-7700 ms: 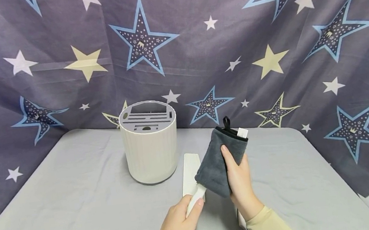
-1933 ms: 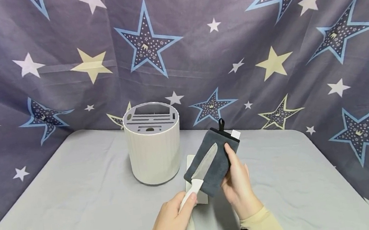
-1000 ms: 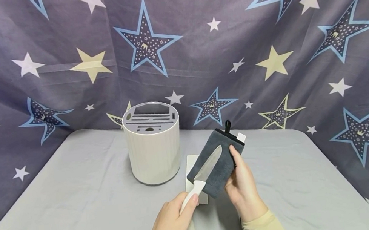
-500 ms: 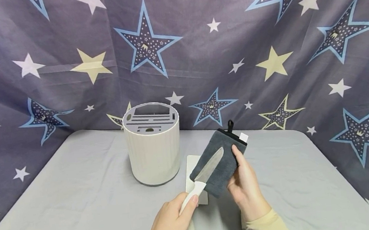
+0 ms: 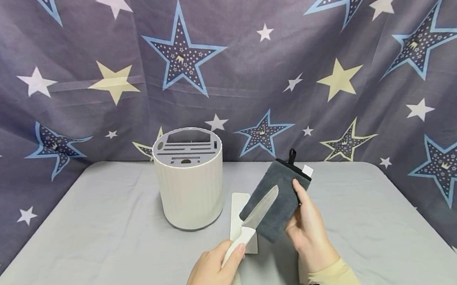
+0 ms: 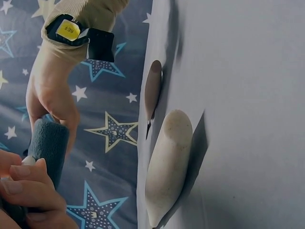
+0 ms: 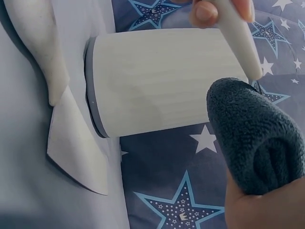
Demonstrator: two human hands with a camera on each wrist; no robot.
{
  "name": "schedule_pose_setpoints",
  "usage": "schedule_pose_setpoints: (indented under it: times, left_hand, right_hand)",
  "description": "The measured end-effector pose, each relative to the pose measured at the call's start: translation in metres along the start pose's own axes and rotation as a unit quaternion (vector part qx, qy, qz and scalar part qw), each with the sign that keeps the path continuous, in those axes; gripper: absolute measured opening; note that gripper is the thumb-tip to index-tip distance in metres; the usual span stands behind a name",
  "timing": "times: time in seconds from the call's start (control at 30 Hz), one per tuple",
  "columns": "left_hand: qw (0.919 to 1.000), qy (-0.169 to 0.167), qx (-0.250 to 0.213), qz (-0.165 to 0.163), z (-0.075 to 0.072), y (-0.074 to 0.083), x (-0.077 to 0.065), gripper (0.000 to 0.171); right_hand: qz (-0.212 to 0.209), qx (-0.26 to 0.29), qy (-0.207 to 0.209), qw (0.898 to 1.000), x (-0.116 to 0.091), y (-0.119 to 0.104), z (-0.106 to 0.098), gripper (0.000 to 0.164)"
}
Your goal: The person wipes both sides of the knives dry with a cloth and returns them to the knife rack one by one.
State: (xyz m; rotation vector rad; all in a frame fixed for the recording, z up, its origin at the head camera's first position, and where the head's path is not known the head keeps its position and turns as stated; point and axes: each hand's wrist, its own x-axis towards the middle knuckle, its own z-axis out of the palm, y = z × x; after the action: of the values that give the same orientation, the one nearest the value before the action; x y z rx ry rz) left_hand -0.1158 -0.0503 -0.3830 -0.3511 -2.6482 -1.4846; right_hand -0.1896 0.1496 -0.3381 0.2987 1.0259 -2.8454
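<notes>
Left hand curled round the white handle of a small knife, thumb laid along the handle near the blade, blade angled up and to the right, lying flat against the front face of a dark grey cloth. Right hand gripping that cloth from its right edge, fingertips on the front near the top, thumb side hidden behind the fabric; cloth held upright above the table, between the two hands and a little nearer the right. Black hanging loop and a white label at the cloth's top corner. Knife and cloth both lifted off the tabletop, just right of and in front of a white ribbed knife block with a grey slotted top, standing upright on the table, near the hands but not touched by either.

Flat on the table beneath the held knife: a wide white-bladed cleaver, its pale rounded handle pointing toward the person, partly covered in the head view by the left hand. A second pale handle beside it in the left wrist view, too hidden to name.

Cream sleeve at the right wrist, with a black strap and a yellow tag. Star-patterned purple cloth backdrop hung behind and round the table
</notes>
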Motion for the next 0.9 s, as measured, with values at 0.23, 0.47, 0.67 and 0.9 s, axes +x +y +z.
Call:
schedule_pose_setpoints:
  times: [0.23, 0.47, 0.67, 0.9]
  left_hand:
    - [0.9999, -0.012, 0.002, 0.004, -0.001, -0.001, 0.0, 0.026]
    - [0.9998, -0.018, 0.002, 0.002, -0.003, -0.001, -0.001, 0.027]
    - [0.9999, -0.008, 0.011, 0.004, -0.002, -0.001, 0.0, 0.026]
    - [1.0, -0.003, 0.008, 0.001, -0.001, -0.001, 0.002, 0.025]
  right_hand:
    - [0.0, 0.021, -0.015, 1.0, 0.001, -0.007, -0.003, 0.014]
    - [-0.018, 0.027, -0.004, 0.999, 0.002, -0.004, -0.003, 0.016]
    - [-0.028, 0.022, 0.003, 0.999, 0.0, 0.001, -0.002, 0.016]
    - [-0.018, 0.009, 0.015, 1.0, -0.002, 0.007, 0.001, 0.016]
